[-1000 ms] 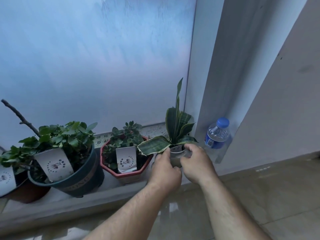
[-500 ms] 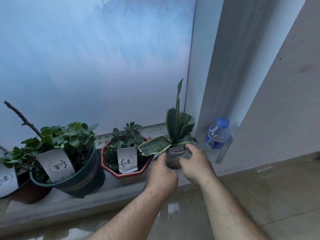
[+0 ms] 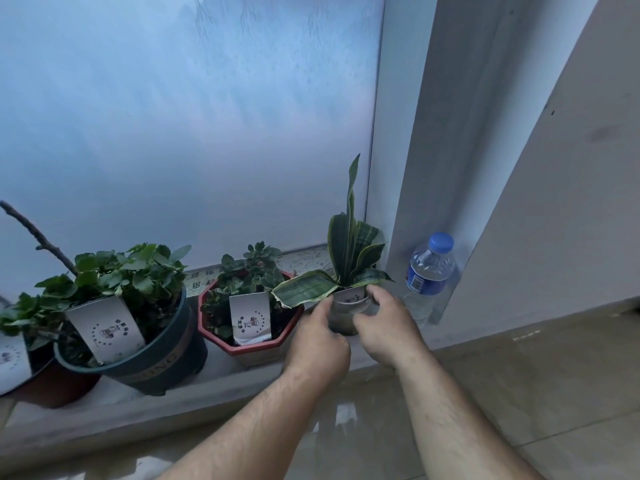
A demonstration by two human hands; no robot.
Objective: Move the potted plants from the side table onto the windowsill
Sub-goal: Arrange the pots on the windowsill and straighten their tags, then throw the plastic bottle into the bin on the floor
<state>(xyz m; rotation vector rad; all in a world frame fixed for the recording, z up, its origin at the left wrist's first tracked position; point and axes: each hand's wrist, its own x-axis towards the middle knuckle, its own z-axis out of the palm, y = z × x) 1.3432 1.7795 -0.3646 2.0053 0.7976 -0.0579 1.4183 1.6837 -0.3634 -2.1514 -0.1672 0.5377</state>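
Note:
A small grey pot with a striped snake plant (image 3: 346,258) stands at the right end of the low windowsill (image 3: 221,375). My left hand (image 3: 317,344) cups the pot from the left and my right hand (image 3: 388,323) from the right, fingers on its rim. To its left sit a red octagonal pot (image 3: 249,348) of succulents with a white label, then a dark blue-green pot (image 3: 156,362) of leafy green plants, then a brown pot (image 3: 48,386) at the frame's left edge.
A water bottle with a blue cap (image 3: 429,275) stands just right of the snake plant, in the window frame's corner. Frosted glass rises behind the pots. A glossy tiled floor (image 3: 519,393) lies below the sill.
My hands have stayed on the snake plant pot; the right fingers shifted slightly toward its rim. The view drifted a little, and the pot stays in place.

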